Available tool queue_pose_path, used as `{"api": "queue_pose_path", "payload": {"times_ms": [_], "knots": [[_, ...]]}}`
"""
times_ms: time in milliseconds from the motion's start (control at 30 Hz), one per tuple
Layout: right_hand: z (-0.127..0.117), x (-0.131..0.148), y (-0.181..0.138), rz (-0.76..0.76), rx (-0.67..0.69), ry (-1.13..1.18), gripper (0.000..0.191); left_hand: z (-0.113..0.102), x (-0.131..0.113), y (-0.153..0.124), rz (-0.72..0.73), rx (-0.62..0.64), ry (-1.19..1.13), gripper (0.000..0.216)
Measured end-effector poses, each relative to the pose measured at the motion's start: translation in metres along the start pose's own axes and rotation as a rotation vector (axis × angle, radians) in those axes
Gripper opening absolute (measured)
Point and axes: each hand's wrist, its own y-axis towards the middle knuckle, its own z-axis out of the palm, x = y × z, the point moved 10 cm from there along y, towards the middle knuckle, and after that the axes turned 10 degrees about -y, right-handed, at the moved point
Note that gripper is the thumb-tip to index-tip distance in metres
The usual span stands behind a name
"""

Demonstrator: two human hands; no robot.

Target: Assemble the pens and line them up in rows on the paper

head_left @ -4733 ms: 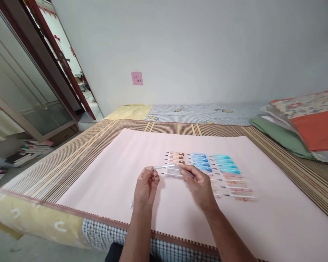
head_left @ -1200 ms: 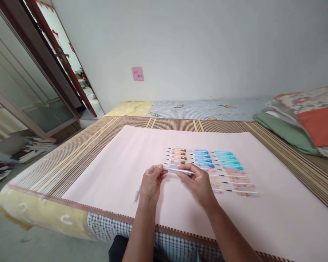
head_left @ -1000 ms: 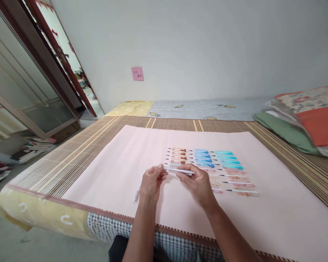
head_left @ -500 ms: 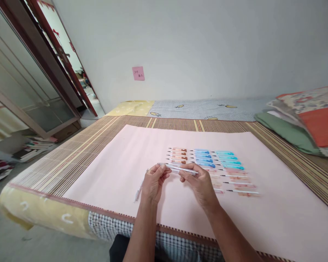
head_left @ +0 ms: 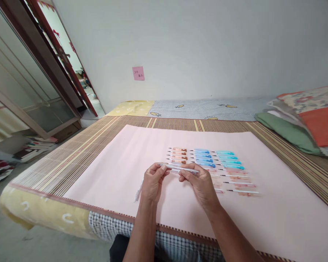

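Note:
My left hand (head_left: pixel 154 180) pinches one end of a pale, clear-bodied pen (head_left: pixel 175 167). Around the other end, the fingers of my right hand (head_left: pixel 195 178) are closed, so the pen lies nearly level between both hands. Whether it is one pen or two together I cannot tell. Another whitish pen (head_left: pixel 138 193) lies slanted on the pink sheet (head_left: pixel 106 171), partly hidden by my left hand. Beyond my hands are rows of brown pens (head_left: pixel 177 153), blue pens (head_left: pixel 203 155) and turquoise pens (head_left: pixel 226 157). Pinkish pens (head_left: pixel 240 182) lie right of my right hand, with dark pointed tips.
The sheet rests on a striped mat (head_left: pixel 79 153) over a bed. Folded bedding (head_left: pixel 295 127) is piled at the right. A pink note (head_left: pixel 138 73) is stuck on the wall (head_left: pixel 196 47). At the left stand a glazed door (head_left: pixel 30 72) and stacked books (head_left: pixel 38 143).
Almost nothing differs. Both hands keep hold of the pen, with only a very slight shift of the fingers and the pen.

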Motion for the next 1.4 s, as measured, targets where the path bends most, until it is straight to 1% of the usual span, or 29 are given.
{"api": "queue_pose_path", "payload": {"times_ms": [67,133,200,333,500,600,733,833,967,1100,1200,1300,1400], "knots": [[0.007,0.003,0.0,-0.01,0.053,0.083,0.035,-0.006,0.003,0.001,-0.024,-0.043,-0.044,0.031],[0.015,0.007,-0.001,-0.017,0.124,0.207,0.043,-0.013,0.006,0.003,-0.053,-0.09,-0.094,0.035],[0.019,0.009,-0.001,-0.009,0.163,0.298,0.049,-0.018,0.008,0.004,-0.072,-0.113,-0.128,0.037],[0.019,0.007,0.0,0.029,0.157,0.295,0.046,-0.021,0.007,0.004,-0.075,-0.121,-0.137,0.036],[0.021,0.003,0.0,0.036,0.151,0.315,0.045,-0.012,0.006,0.002,-0.082,-0.072,-0.118,0.037],[0.023,0.001,-0.001,0.049,0.17,0.349,0.04,-0.009,0.003,0.001,-0.072,-0.056,-0.117,0.036],[0.027,0.002,-0.003,0.055,0.228,0.359,0.038,-0.01,0.0,0.001,-0.066,-0.056,-0.108,0.035],[0.028,0.005,-0.005,0.047,0.259,0.254,0.038,-0.012,-0.003,0.001,-0.066,-0.063,-0.076,0.036],[0.025,0.005,-0.006,0.011,0.226,-0.049,0.031,-0.013,-0.007,0.002,-0.043,-0.035,0.046,0.036],[0.038,0.002,-0.011,-0.009,0.262,-0.267,0.025,-0.013,-0.008,0.004,-0.008,0.0,0.213,0.039],[0.053,0.001,-0.016,-0.013,0.322,-0.276,0.022,-0.013,-0.007,0.005,0.009,0.009,0.329,0.041],[0.061,-0.013,-0.019,0.08,0.353,-0.235,0.022,-0.015,-0.009,0.003,0.0,0.007,0.42,0.043],[0.065,-0.033,-0.02,0.172,0.331,-0.232,0.02,-0.025,-0.026,0.002,0.029,-0.029,0.492,0.045]]}}
